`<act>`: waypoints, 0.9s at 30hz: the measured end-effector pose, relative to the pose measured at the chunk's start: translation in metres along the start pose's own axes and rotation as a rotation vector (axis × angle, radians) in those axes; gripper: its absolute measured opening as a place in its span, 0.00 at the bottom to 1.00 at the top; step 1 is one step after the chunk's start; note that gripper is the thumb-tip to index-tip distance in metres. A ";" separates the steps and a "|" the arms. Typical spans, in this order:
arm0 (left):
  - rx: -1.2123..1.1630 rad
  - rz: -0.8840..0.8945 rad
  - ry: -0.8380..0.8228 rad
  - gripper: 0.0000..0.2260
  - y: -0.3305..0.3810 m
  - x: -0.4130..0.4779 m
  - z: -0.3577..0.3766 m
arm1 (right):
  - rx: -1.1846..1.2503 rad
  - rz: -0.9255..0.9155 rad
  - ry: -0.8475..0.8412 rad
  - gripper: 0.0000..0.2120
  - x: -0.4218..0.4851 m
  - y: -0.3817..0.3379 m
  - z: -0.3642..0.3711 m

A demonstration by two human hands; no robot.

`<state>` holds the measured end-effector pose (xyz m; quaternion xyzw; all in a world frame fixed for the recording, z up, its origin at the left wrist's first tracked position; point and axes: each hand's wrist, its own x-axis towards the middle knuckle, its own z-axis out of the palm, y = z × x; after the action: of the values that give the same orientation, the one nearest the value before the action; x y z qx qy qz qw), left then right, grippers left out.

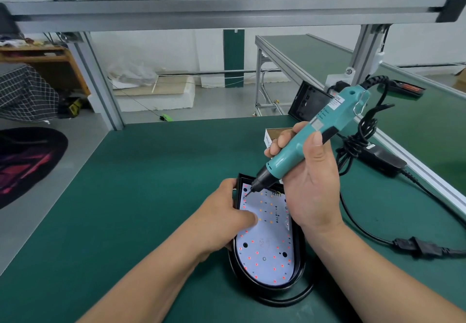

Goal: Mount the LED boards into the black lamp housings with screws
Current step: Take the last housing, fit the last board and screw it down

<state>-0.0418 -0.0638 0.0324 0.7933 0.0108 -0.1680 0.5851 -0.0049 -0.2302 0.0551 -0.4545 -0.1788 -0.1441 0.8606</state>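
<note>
A black lamp housing (297,269) lies on the green table with a white LED board (267,254) set inside it, dotted with red and orange LEDs. My left hand (227,211) grips the housing's left wall, thumb pressing down on the board. My right hand (307,181) grips a teal electric screwdriver (302,141), tilted, its bit tip touching the board's far left corner. Any screw under the tip is too small to make out.
A small cardboard box (274,133) sits behind my right hand. A second black housing (307,103) leans at the table's far edge. The screwdriver's black cable and power brick (378,161) lie to the right, a plug connector (418,247) nearer. Metal frame posts stand at left and right.
</note>
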 end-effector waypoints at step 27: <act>0.045 -0.003 0.002 0.25 -0.002 0.002 -0.002 | -0.171 0.016 -0.273 0.25 -0.004 0.002 0.007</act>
<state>-0.0398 -0.0619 0.0299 0.8064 0.0088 -0.1681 0.5669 -0.0091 -0.2229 0.0558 -0.5429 -0.2775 -0.0889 0.7876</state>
